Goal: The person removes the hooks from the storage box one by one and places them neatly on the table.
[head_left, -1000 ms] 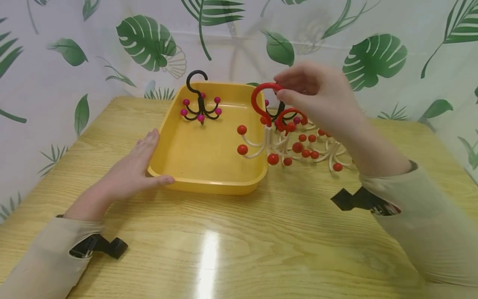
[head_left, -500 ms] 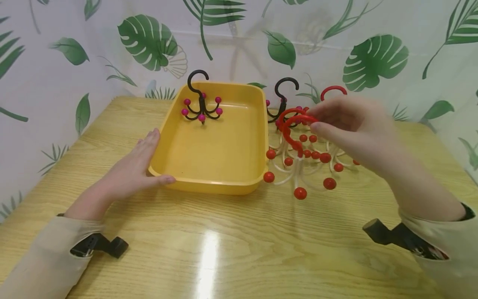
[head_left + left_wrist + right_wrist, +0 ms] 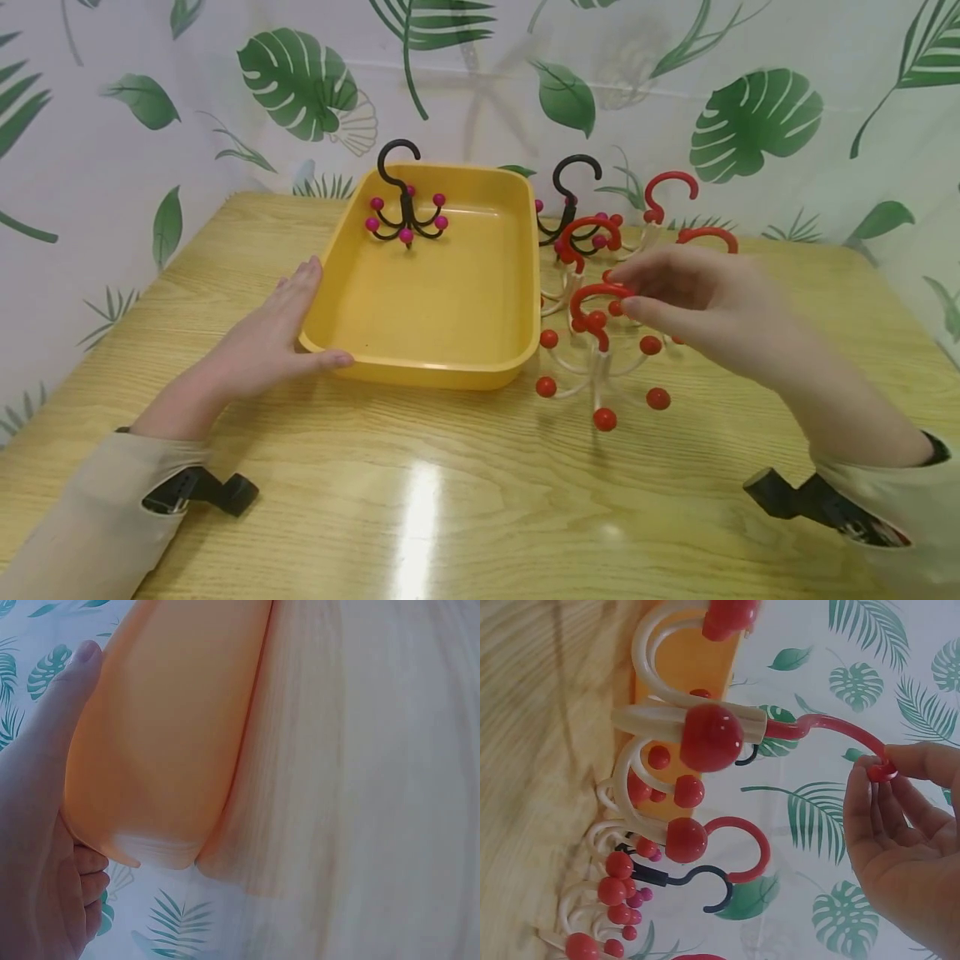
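Observation:
My right hand pinches the tip of the red hook of a white hanger with red balls, right of the tray's front corner. In the right wrist view the hand holds that red hook between thumb and fingers. My left hand lies against the left side of the yellow tray, thumb on its front rim. The left wrist view has the hand along the tray wall. A black hanger with pink balls stands inside the tray at the back left.
Behind the held hanger stand other red-hooked white hangers, partly hidden by my right hand. A second black hanger is just right of the tray. The wooden table meets a leaf-patterned cloth at the back.
My right hand has moved the red-hooked hanger from over the tray's right edge rightward, then down and toward the front. The left hand and tray have stayed put.

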A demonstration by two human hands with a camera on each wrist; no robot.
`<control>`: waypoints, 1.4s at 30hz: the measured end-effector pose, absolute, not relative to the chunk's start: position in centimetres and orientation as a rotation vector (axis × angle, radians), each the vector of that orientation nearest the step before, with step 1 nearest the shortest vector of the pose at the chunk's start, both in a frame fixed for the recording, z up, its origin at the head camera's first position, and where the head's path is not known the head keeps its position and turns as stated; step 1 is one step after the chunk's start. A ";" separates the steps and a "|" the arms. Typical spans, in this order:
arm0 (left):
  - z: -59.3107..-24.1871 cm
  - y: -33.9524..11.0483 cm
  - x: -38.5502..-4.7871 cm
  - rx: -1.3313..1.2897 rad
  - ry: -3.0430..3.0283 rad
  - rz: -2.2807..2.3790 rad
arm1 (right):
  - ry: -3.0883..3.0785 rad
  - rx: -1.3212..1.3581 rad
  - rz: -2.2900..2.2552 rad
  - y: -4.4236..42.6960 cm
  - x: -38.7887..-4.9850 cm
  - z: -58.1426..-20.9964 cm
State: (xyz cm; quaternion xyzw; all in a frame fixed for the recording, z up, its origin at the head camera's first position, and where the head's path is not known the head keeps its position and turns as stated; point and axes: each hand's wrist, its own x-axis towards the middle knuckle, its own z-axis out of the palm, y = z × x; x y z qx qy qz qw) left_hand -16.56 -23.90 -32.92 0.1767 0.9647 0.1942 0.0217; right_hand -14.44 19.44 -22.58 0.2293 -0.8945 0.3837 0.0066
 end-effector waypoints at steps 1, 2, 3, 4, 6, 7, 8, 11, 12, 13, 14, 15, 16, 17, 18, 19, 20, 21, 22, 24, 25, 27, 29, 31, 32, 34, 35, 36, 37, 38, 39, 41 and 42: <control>-32.9 -23.9 -16.6 0.548 2.990 0.603 | -2.794 0.746 1.211 19.5 -14.5 -22.8; -32.9 -23.9 -16.5 0.547 2.989 0.603 | -2.786 0.776 1.218 19.5 -14.5 -22.9; -32.9 -23.9 -16.5 0.547 2.989 0.604 | -2.780 0.801 1.231 19.5 -14.5 -23.1; -32.9 -23.9 -16.5 0.548 2.990 0.603 | -2.775 0.820 1.237 19.5 -14.5 -23.2; -32.9 -23.8 -16.5 0.550 2.990 0.602 | -2.773 0.828 1.248 19.5 -14.5 -23.5; -32.9 -23.8 -16.5 0.550 2.990 0.602 | -2.774 0.831 1.248 19.5 -14.4 -23.6; -32.9 -23.8 -16.5 0.550 2.990 0.601 | -2.778 0.832 1.246 19.5 -14.4 -23.7; -32.9 -23.9 -16.5 0.552 2.988 0.601 | -2.786 0.829 1.249 19.5 -14.4 -24.1; -32.9 -23.9 -16.5 0.552 2.987 0.601 | -2.786 0.829 1.247 19.5 -14.4 -24.3; -33.0 -23.9 -16.5 0.553 2.987 0.601 | -2.785 0.830 1.246 19.5 -14.4 -24.4; -33.0 -23.9 -16.5 0.554 2.988 0.600 | -2.782 0.832 1.248 19.5 -14.4 -24.5; -33.0 -23.9 -16.5 0.554 2.988 0.600 | -2.777 0.839 1.247 19.5 -14.5 -24.6; -33.0 -23.9 -16.5 0.555 2.987 0.600 | -2.774 0.846 1.246 19.6 -14.5 -24.7; -33.0 -23.9 -16.5 0.554 2.986 0.601 | -2.774 0.851 1.241 19.6 -14.6 -24.8; -33.0 -23.9 -16.5 0.553 2.986 0.603 | -2.771 0.855 1.234 19.7 -14.6 -24.9; -33.0 -23.9 -16.5 0.553 2.986 0.605 | -2.769 0.856 1.231 19.8 -14.7 -25.0; -32.9 -23.9 -16.5 0.550 2.986 0.606 | -2.768 0.854 1.229 19.9 -14.7 -25.1; -32.9 -23.9 -16.4 0.549 2.986 0.607 | -2.767 0.853 1.226 20.0 -14.8 -25.2; -32.9 -23.9 -16.4 0.547 2.985 0.608 | -2.766 0.849 1.226 20.1 -14.8 -25.3; -32.9 -23.9 -16.4 0.545 2.985 0.608 | -2.762 0.844 1.229 20.3 -14.9 -25.4; -32.9 -23.9 -16.4 0.544 2.984 0.608 | -2.761 0.843 1.233 20.4 -14.9 -25.5; -32.8 -23.9 -16.4 0.541 2.981 0.608 | -2.759 0.839 1.233 20.6 -14.8 -25.6; -32.8 -23.9 -16.4 0.540 2.978 0.610 | -2.760 0.832 1.236 20.8 -14.8 -25.7; -32.8 -23.9 -16.4 0.541 2.977 0.611 | -2.762 0.825 1.244 21.0 -14.7 -25.9; -32.8 -23.9 -16.4 0.541 2.976 0.612 | -2.766 0.817 1.245 21.1 -14.7 -26.0; -32.8 -23.9 -16.4 0.542 2.976 0.612 | -2.776 0.805 1.254 21.3 -14.7 -26.1; -32.8 -23.9 -16.4 0.545 2.978 0.611 | -2.782 0.798 1.260 21.3 -14.6 -26.2; -32.8 -23.9 -16.4 0.546 2.978 0.610 | -2.788 0.790 1.265 21.4 -14.6 -26.2; -32.8 -23.9 -16.4 0.548 2.979 0.610 | -2.797 0.777 1.263 21.5 -14.6 -26.3; -32.8 -23.9 -16.4 0.551 2.981 0.608 | -2.804 0.766 1.263 21.5 -14.6 -26.4; -32.8 -23.9 -16.4 0.553 2.982 0.606 | -2.809 0.756 1.265 21.5 -14.5 -26.4; -32.8 -23.9 -16.4 0.558 2.983 0.603 | -2.817 0.739 1.261 21.6 -14.5 -26.5; -32.8 -23.9 -16.4 0.559 2.983 0.602 | -2.819 0.733 1.257 21.6 -14.5 -26.6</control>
